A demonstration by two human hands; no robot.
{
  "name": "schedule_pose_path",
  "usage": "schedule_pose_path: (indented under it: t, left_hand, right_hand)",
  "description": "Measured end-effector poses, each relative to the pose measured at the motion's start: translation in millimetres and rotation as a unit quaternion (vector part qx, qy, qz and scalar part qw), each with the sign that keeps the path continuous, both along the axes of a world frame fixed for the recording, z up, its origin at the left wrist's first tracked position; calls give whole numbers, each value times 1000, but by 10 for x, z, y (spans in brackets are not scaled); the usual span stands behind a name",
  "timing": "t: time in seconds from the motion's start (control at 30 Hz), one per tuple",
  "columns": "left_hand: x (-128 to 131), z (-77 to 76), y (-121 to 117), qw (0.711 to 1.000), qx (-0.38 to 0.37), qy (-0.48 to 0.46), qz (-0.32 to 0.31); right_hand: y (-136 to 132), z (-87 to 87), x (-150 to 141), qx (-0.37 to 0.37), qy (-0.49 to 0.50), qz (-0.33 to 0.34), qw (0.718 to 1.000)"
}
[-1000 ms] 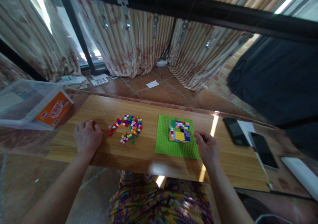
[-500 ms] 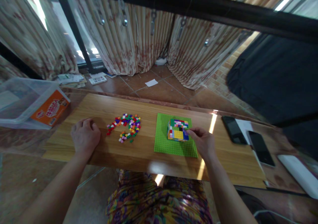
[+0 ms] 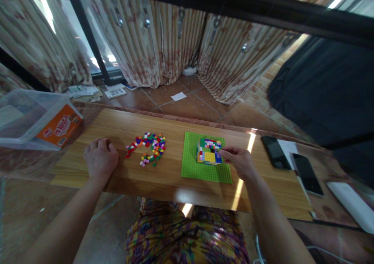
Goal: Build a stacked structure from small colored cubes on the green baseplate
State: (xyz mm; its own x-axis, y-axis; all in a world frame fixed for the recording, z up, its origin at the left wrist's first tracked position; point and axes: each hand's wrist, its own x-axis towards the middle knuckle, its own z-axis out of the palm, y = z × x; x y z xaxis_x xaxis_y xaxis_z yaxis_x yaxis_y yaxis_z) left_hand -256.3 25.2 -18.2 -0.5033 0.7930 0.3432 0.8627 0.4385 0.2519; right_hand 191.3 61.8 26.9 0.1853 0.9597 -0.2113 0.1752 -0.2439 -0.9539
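Observation:
A small block of many-coloured bricks point(image 3: 209, 151) stands on a green baseplate point(image 3: 201, 170) on the wooden table point(image 3: 163, 178). My right hand point(image 3: 241, 162) is at the block's right side, thumb and fingers pinched against its top right corner; what they pinch is too small to make out. A loose pile of small coloured bricks point(image 3: 149, 147) lies left of the baseplate. My left hand point(image 3: 101, 158) rests on the table left of that pile, fingers curled under, with nothing visible in it.
A clear plastic tub with an orange label point(image 3: 37, 119) sits at the far left. Two dark phones point(image 3: 276, 149) point(image 3: 306, 170) lie on the table's right end, beside a white object point(image 3: 353, 205). Curtains and tiled floor lie beyond the table.
My right hand moved from the baseplate's right edge up to the brick block and pinched at its top right corner. My left hand stayed where it was.

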Motion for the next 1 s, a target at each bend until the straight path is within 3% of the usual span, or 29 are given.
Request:
schedule_pose_path:
  t: [0.23,0.4,0.63,0.87,1.0]
  left_hand:
    - [-1,-6,10,1000,6,-12,3]
    - [12,17,4,1000,2,3,-2]
    - [-13,-15,6,1000,12,-6,-4]
    - [10,14,0,1000,2,-10,-1]
    - [17,18,-3,1000,-3,6,0]
  right_hand:
    - [5,31,-39,-26,27,-1,999]
    - [-46,-37,-11,-3,44,2,999]
    - [-120,-83,95,44,57,-59,996]
    - [-139,-52,-70,39,3,-27,999]
    - [-110,-99,-110,26,17,-43,999]
